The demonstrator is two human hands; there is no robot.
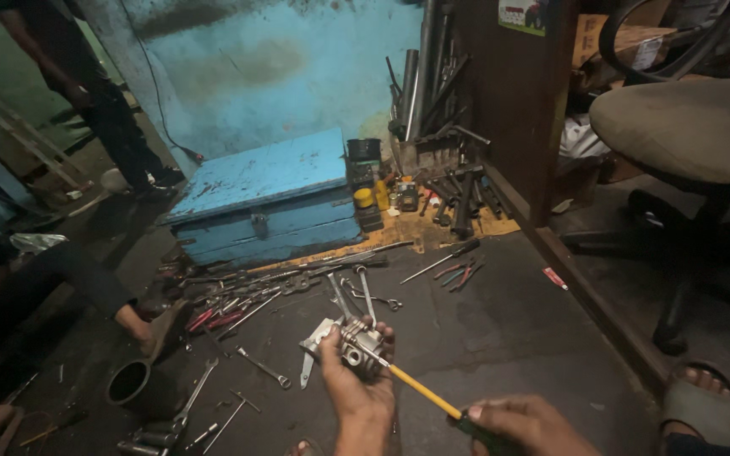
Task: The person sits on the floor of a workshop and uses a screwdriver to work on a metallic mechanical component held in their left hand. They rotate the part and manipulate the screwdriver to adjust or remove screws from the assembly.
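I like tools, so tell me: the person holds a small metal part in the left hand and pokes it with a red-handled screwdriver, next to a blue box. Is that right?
Not quite. In the head view the screwdriver in the right hand has a yellow shaft and a dark green handle, not red. The left hand does hold the metal part, and the blue box sits close by.

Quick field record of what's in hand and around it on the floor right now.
left hand: grips a small metal engine part
right hand: holds a yellow-shafted screwdriver, tip at the part
floor ahead: scattered spanners and pliers
behind: blue metal toolbox, lid shut
right: office chair
left: seated person's foot near a dark metal cylinder
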